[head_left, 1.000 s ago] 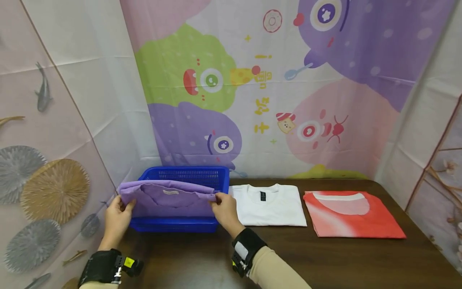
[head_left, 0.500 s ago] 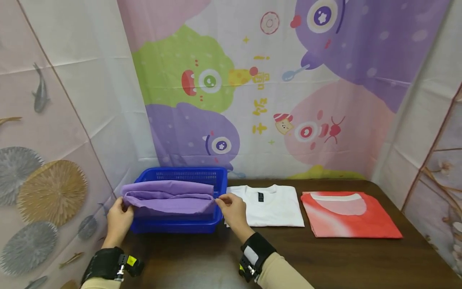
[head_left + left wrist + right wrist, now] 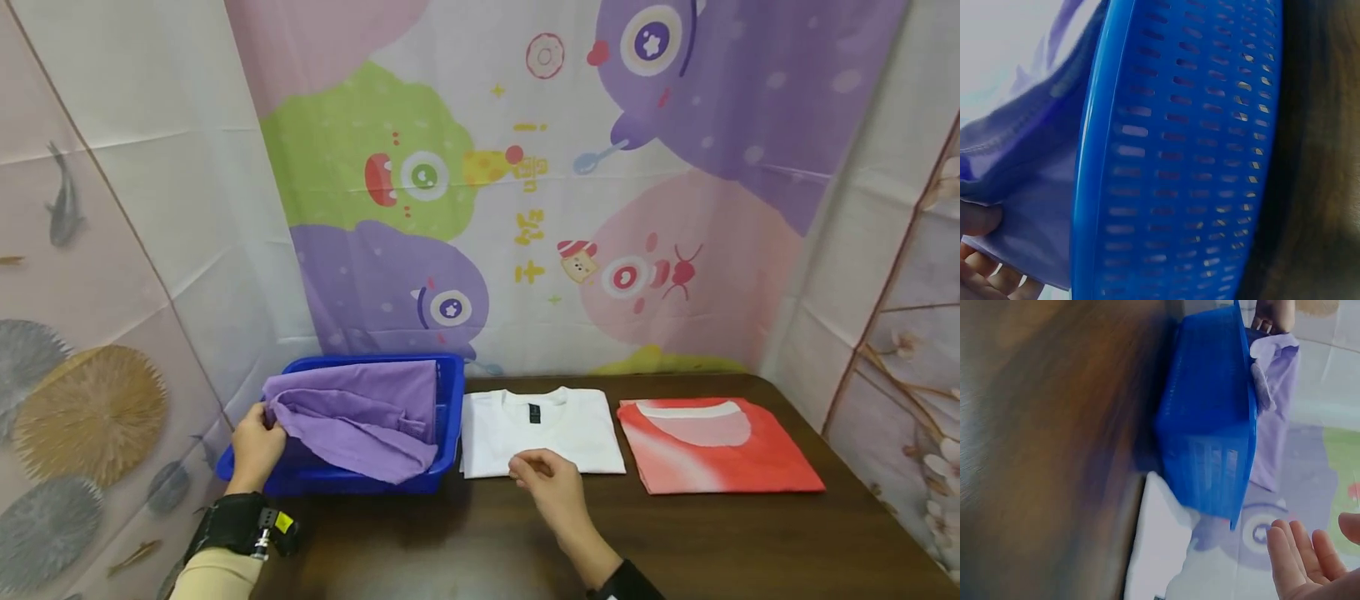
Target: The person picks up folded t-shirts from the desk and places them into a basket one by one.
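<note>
A purple shirt lies in and over the blue plastic basket, its front part sagging across the near rim. My left hand grips the shirt's left end at the basket's left side. The left wrist view shows the thumb on top of the purple fabric, beside the perforated basket wall. Away from the basket, my right hand hovers in front of the folded white T-shirt and holds nothing. Its fingers look relaxed and slightly bent in the right wrist view.
A folded red and white shirt lies right of the white one on the dark wooden table. Printed cloth hangs behind the table, with more fabric walls at both sides.
My right hand has let go of the purple shirt and moved right, toward the white T-shirt. The shirt's right end has dropped onto the basket's front. My left hand still holds its end.
</note>
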{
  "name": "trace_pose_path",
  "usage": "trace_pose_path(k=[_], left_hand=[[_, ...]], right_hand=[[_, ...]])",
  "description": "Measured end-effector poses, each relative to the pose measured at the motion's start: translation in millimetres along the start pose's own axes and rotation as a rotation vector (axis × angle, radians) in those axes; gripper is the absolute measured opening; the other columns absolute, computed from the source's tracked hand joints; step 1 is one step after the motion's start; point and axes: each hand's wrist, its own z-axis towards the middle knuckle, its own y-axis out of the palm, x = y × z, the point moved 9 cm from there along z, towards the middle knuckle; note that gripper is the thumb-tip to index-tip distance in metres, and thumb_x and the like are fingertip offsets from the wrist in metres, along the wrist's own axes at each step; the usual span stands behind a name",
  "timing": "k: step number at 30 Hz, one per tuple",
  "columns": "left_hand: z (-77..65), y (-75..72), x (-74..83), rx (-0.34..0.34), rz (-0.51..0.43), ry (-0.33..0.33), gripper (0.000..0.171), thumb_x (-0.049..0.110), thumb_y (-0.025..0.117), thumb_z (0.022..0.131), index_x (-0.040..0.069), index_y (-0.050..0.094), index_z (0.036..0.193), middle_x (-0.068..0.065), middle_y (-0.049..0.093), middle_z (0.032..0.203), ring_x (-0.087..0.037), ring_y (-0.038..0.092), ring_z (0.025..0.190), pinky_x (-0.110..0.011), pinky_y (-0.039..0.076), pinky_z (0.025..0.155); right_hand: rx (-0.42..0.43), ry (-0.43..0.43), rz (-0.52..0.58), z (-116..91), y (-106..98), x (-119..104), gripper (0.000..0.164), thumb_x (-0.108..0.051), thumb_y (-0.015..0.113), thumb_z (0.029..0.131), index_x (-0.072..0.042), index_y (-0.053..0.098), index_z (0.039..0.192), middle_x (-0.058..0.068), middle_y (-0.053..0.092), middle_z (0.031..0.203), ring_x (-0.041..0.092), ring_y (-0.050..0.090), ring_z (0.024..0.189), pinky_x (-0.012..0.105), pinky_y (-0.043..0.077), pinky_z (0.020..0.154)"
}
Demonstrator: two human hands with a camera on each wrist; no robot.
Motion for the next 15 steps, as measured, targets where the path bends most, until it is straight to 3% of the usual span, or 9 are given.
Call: trace_pose_path(k=[4,9,15], left_hand=[[8.5,12.9,6.0,-0.048,0.036,0.028,0.023,0.000,0.049,0.081,-0.012,0.058,0.098,-0.031,0.059,0.085,-0.045,0.054,0.079,-0.044,0.039,0.068],[19.3,34.8,8.5,-0.137,0.091,0.055,0.027,0.005,0.049,0.085,-0.014,0.058,0.101,-0.038,0.061,0.101,-0.055,0.057,0.094,-0.057,0.042,0.079],[27.1,55.3,1.3,-0.218,0.127,0.008,0.026,0.006,0.049,0.083,-0.015,0.057,0.096,-0.040,0.059,0.103,-0.055,0.056,0.095,-0.058,0.043,0.079]], right_hand=[[0.026,0.047,-0.012,-8.5,-22.2,8.3,0.022,-0.007,0.066,0.089,0.012,0.066,0.100,0.024,0.073,0.091,0.005,0.069,0.073,0.025,0.059,0.072],[0.052,0.088,-0.002,-17.6,-42.1,16.7,0.025,-0.008,0.064,0.091,0.014,0.064,0.103,0.022,0.073,0.095,0.004,0.069,0.075,0.024,0.058,0.073],[0.083,0.140,0.030,-27.2,-59.5,27.6,0.026,-0.006,0.062,0.092,0.016,0.062,0.105,0.017,0.074,0.094,0.004,0.070,0.076,0.022,0.058,0.073]])
